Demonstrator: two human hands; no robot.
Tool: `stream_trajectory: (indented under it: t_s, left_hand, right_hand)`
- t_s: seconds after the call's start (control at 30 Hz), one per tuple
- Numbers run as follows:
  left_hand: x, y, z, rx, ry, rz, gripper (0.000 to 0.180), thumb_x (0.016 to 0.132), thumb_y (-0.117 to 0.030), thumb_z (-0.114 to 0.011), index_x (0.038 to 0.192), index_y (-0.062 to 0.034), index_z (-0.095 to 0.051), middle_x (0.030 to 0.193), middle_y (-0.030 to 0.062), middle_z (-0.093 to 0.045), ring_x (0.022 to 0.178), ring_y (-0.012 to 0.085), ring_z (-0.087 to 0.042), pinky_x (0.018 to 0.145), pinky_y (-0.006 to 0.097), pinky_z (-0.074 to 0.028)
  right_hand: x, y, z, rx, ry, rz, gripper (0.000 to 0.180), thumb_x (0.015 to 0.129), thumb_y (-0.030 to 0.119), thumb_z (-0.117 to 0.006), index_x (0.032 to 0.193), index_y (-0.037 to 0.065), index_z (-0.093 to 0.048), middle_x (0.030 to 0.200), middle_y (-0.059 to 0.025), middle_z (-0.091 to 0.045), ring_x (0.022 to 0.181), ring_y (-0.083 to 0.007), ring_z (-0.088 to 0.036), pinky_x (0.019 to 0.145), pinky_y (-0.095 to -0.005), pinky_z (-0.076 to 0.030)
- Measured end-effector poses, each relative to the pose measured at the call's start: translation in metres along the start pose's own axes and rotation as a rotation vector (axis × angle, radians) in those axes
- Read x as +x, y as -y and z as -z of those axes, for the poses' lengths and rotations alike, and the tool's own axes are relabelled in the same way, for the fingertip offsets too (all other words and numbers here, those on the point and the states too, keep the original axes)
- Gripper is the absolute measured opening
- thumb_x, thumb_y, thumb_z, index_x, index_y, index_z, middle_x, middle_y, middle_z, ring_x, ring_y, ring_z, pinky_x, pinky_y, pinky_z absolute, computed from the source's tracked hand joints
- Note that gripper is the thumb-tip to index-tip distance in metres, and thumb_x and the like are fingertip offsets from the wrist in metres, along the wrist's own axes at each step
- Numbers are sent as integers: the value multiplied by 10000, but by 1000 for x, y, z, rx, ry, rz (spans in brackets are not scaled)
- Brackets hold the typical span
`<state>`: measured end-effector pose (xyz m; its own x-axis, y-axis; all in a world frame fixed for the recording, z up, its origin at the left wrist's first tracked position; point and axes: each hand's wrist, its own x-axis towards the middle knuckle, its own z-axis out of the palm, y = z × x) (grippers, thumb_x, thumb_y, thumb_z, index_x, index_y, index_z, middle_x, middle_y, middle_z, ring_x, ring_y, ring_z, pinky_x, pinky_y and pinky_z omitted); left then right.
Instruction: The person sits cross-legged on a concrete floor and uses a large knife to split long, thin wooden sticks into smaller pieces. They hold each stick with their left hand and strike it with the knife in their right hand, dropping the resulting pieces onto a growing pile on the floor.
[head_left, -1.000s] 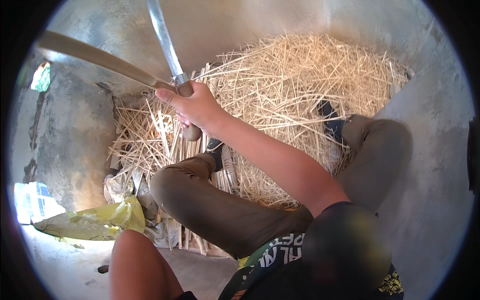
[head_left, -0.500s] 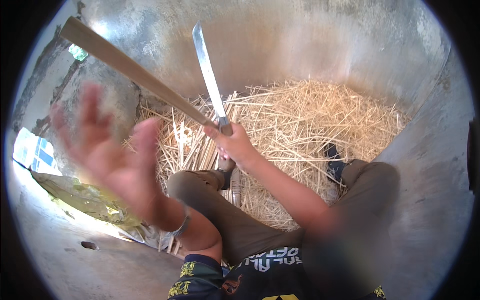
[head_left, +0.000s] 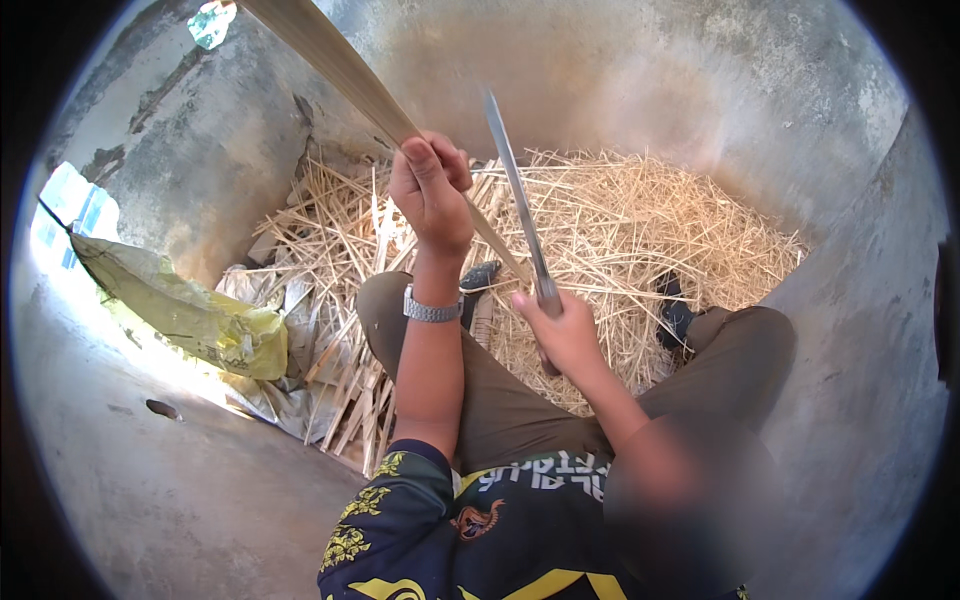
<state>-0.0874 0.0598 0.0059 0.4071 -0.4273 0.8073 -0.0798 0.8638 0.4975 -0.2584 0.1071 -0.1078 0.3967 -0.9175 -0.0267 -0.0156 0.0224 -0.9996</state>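
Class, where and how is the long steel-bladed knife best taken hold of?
Probably by its short brown handle, from the near right side, where the bare right hand grips it: the long, narrow metal blade points upward and away.

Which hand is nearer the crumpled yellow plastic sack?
Left. The left hand is right of the yellow plastic sack, higher in view; the right hand is farther right.
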Motion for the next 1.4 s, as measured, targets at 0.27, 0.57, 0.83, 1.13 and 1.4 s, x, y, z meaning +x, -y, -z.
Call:
stream_trajectory:
  t_s: [0.27, 0.57, 0.83, 1.13, 1.4]
  left_hand:
    - [12, 8, -9, -22, -20, -28, 487, 1066, -523, -429, 893, -68, -446, 648, -33, -304, 536, 58, -248, 469, 238, -202]
    - [9, 9, 10, -27, -119, -28, 476, 1069, -517, -431, 878, -81, -419, 645, -37, -301, 518, 63, -236, 468, 253, -203]
    - [16, 1, 17, 10, -72, 26, 491, 1069, -538, -405, 885, -84, -429, 663, -16, -349, 545, 82, -323, 493, 244, -278]
    - [24, -48, 1, 132, -265, -54, 550, 1033, -621, -419, 841, -106, -420, 602, -43, -298, 495, 62, -255, 448, 244, -201]
    - [17, -43, 0, -7, -112, -41, 554, 1020, -627, -427, 809, -118, -373, 569, -52, -223, 476, 67, -171, 438, 270, -155]
  right_hand:
    - [-12, -64, 14, -8, 75, -185, 388, 911, 332, -750, 716, 75, -534, 555, 9, -510, 448, -97, -493, 435, -300, -398]
    - [-16, -82, 5, 4, 20, -77, 323, 874, 243, -726, 690, 27, -573, 571, 13, -502, 567, -88, -449, 548, -321, -386]
    - [-10, -81, 9, -246, 11, -92, 304, 814, 232, -682, 653, -5, -581, 560, -82, -567, 526, -176, -526, 558, -390, -435]
    - [-16, -82, 4, -208, -21, -146, 310, 821, 249, -690, 668, -4, -597, 559, -93, -576, 508, -213, -542, 554, -402, -443]
    - [-30, -46, 4, 501, -73, -72, 291, 879, 160, -702, 654, 42, -561, 550, -11, -538, 432, -96, -478, 426, -302, -377]
